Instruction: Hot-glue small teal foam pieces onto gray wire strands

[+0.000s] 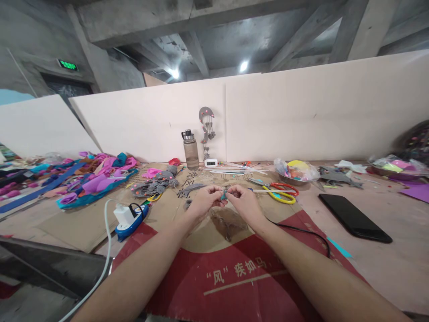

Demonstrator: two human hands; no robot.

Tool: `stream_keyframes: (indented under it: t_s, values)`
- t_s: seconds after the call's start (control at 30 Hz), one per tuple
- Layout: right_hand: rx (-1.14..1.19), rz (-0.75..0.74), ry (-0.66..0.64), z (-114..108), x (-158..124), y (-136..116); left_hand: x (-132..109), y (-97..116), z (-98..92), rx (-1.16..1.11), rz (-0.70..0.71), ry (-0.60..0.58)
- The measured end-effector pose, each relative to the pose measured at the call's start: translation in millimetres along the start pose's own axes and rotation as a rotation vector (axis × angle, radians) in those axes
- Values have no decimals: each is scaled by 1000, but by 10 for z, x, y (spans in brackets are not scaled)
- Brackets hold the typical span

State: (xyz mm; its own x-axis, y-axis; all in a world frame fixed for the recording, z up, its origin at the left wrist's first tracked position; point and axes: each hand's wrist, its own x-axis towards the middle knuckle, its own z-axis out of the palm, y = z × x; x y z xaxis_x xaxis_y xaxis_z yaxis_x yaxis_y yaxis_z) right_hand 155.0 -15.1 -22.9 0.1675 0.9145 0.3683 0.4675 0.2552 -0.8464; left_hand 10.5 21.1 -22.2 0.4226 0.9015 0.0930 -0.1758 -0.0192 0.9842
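Note:
Over the middle of the cardboard sheet (241,286), my left hand (207,200) and my right hand (241,200) meet with their fingertips pinched together. Between them is a small teal piece (224,195), perhaps felt; its exact shape is mostly covered by the fingers. Thin brown cord (229,223) lies loosely below the hands. Just left of my left hand sits a small grey roll (188,204), and behind it a grey curved strip (194,189). Right of my right hand are scissors with yellow and red handles (284,197).
Grey felt pieces (152,188) are heaped at left, near a blue power strip (124,230) with a white cable. A bottle (191,152), a small clock (211,163) and a hanging moon ornament (206,116) stand behind. At right are a bowl (296,180) and a black phone (353,218).

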Motion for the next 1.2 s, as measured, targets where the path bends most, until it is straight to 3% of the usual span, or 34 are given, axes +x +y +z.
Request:
stream_keyframes:
  t_s: [0.27,0.47,0.83,1.03,1.2]
  values:
    - [18,12,-1,-5,42,98,-10,8,-29,-74,-68,-60]
    - [-83,-29,-4,-4,-23,-3,-16,4,-38,16,-59,-41]
    - [22,-112,-103,69,-17,94,44,12,-77,66,-18,213]
    - [15,-104,-284,-14,-37,113,84,65,-247,27,49,316]
    - [65,-176,-665,-127,-112,11,113,299,-563,-258,112,420]
